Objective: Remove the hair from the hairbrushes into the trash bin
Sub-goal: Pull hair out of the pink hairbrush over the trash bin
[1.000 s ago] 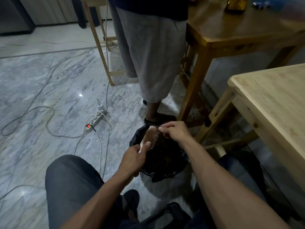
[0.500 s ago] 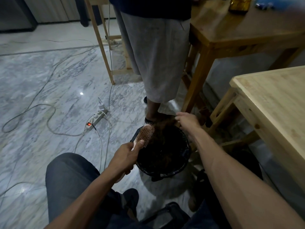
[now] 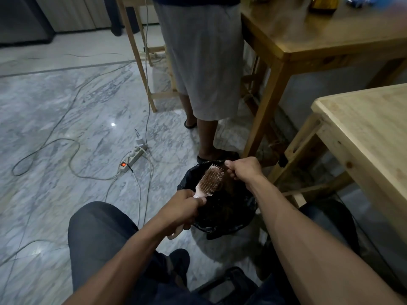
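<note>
The hairbrush (image 3: 211,181) is held by its handle in the left hand (image 3: 181,209) over the trash bin (image 3: 222,208); hair is pinched by the right hand (image 3: 243,169); much hair remains between the bristles.

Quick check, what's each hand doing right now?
Left hand: grips the hairbrush by its handle, over the trash bin.
Right hand: fingers curled, pinching at the brush's far end; hair not clearly visible.

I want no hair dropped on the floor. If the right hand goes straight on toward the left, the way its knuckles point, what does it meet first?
Probably the hairbrush head, held over the trash bin by the left hand; the right hand sits just beside it, though depth is unclear.
</note>
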Demonstrator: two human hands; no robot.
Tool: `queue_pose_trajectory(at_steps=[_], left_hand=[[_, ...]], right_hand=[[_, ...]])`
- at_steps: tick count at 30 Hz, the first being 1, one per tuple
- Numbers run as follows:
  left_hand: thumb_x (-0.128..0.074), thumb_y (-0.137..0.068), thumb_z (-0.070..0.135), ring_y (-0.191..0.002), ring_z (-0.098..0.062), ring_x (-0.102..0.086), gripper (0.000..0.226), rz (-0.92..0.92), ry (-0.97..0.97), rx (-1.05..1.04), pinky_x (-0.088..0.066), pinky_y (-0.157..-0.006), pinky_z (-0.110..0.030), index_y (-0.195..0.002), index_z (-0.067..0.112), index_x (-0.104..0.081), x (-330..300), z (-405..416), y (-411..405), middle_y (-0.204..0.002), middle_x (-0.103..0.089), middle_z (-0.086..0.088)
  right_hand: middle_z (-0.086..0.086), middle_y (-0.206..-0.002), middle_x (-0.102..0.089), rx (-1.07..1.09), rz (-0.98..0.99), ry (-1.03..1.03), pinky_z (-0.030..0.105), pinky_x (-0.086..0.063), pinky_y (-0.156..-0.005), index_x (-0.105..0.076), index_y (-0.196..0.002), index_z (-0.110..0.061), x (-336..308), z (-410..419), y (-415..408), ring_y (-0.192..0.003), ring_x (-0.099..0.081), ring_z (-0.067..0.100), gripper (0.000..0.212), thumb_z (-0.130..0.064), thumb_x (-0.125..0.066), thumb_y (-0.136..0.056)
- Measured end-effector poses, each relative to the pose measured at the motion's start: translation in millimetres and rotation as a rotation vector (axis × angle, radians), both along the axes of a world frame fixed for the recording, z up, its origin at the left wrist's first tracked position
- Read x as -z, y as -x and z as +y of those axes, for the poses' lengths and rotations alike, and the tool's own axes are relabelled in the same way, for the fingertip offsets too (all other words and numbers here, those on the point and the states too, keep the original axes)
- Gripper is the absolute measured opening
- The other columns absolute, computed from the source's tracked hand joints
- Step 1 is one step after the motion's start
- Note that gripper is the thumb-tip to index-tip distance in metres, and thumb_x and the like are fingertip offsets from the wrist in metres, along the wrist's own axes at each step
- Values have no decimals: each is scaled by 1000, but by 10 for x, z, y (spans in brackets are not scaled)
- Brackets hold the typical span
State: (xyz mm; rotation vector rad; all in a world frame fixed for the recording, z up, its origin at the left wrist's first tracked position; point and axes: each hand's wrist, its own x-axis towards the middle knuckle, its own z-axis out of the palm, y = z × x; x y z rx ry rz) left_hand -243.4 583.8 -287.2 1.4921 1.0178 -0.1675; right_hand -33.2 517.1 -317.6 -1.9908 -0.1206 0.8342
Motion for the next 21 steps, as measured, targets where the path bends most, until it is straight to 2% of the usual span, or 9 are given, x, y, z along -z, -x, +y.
queue_pose_trajectory(at_steps=[7, 9, 11, 13, 16, 18, 19, 21], left_hand=[[-61, -100, 17, -35, -12, -33, 20, 37, 36, -29, -26, -39, -20, -86, 8, -50, -98, 39, 76, -59, -43, -7], [-60, -99, 16, -35, -12, -31, 18, 39, 34, -51, -25, -39, -20, -86, 8, -50, -90, 43, 116, -60, -42, -6], [-58, -99, 15, -36, -13, -32, 17, 40, -2, -56, -25, -40, -21, -86, 9, -49, -66, 33, 124, -63, -42, -7], [-56, -99, 15, -38, -13, -34, 14, 45, -51, -32, -26, -41, -23, -88, 8, -51, -55, 13, 99, -67, -42, -9], [-56, -98, 14, -39, -15, -36, 10, 35, -83, -1, -27, -42, -24, -92, 7, -55, -56, -43, 47, -69, -44, -11], [-56, -98, 13, -40, -15, -35, 9, 25, -89, -1, -26, -42, -24, -91, 8, -55, -52, -63, 22, -68, -44, -11], [-56, -98, 13, -40, -15, -34, 10, 26, -96, -1, -26, -43, -24, -91, 7, -55, -46, -51, 19, -68, -43, -11], [-55, -98, 14, -42, -16, -35, 10, 45, -114, -8, -27, -43, -25, -91, 6, -54, -10, 9, 38, -69, -43, -11]], right_hand=[[4, -59, -70, 179, -78, 96, 28, -52, -54, -73, -70, -6, -71, 4, -261, -49, -63, 15, 26, -24, -79, -87], [5, -68, -74, 165, -96, 76, 31, -56, -62, -74, -74, -7, -125, -47, -352, -56, -65, 16, 26, -26, -77, -90], [-1, -91, -75, 26, -130, 63, 32, -54, -81, -78, -92, -10, -193, -79, -357, -81, -67, 16, 26, -34, -70, -95], [-9, -110, -65, -174, -147, 23, 29, -43, -92, -74, -113, -21, -277, -97, -282, -104, -57, 11, 29, -43, -63, -98], [-11, -130, -59, -450, -77, -51, 30, -41, -103, -60, -139, -32, -269, -90, -188, -121, -53, 8, 49, -53, -63, -95], [-9, -129, -66, -610, -43, -11, 32, -46, -104, -64, -137, -31, -212, -102, -144, -118, -63, 11, 52, -53, -70, -90], [-5, -120, -73, -661, -56, 18, 32, -50, -100, -71, -128, -28, -186, -107, -125, -109, -69, 13, 46, -49, -75, -87], [1, -94, -80, -681, -116, 54, 31, -57, -89, -83, -100, -21, -162, -118, -107, -91, -75, 14, 21, -35, -83, -84]])
